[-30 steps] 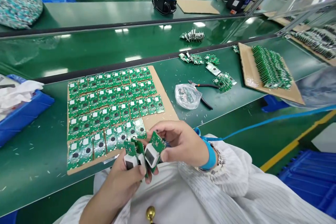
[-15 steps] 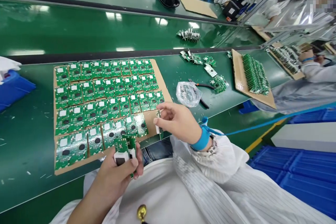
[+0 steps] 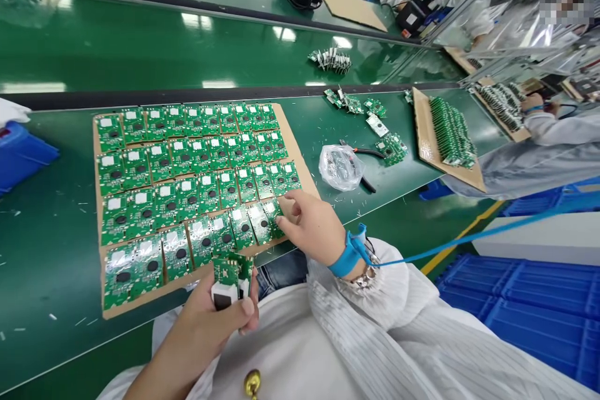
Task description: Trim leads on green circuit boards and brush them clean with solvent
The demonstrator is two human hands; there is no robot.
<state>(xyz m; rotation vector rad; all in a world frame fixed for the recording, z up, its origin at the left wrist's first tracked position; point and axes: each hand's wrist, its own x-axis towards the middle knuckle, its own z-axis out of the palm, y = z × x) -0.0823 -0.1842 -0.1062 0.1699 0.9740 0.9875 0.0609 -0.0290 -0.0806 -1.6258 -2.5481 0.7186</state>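
My left hand (image 3: 225,306) is closed around a small stack of green circuit boards (image 3: 225,272) with white and black parts, held upright below the front edge of the cardboard sheet (image 3: 300,169). On that sheet, rows of green circuit boards (image 3: 162,162) lie flat, each with a white square and a black round spot. At the right end of the nearest row, my right hand (image 3: 312,222) pinches the edge of one circuit board (image 3: 273,209), which lies down on the cardboard. Its thumb and fingertips partly cover that board's right side.
Right of the sheet lie a clear plastic bag (image 3: 341,167), pliers with dark handles (image 3: 368,185) and loose boards (image 3: 391,149). A second cardboard (image 3: 424,137) carries packed boards. A blue wrist cord (image 3: 450,245) runs right. A co-worker's hand (image 3: 534,102) is at far right.
My right hand has brought its circuit board down from upright to flat at the row's right end. My left hand still holds its stack, slightly lower and further right in view.
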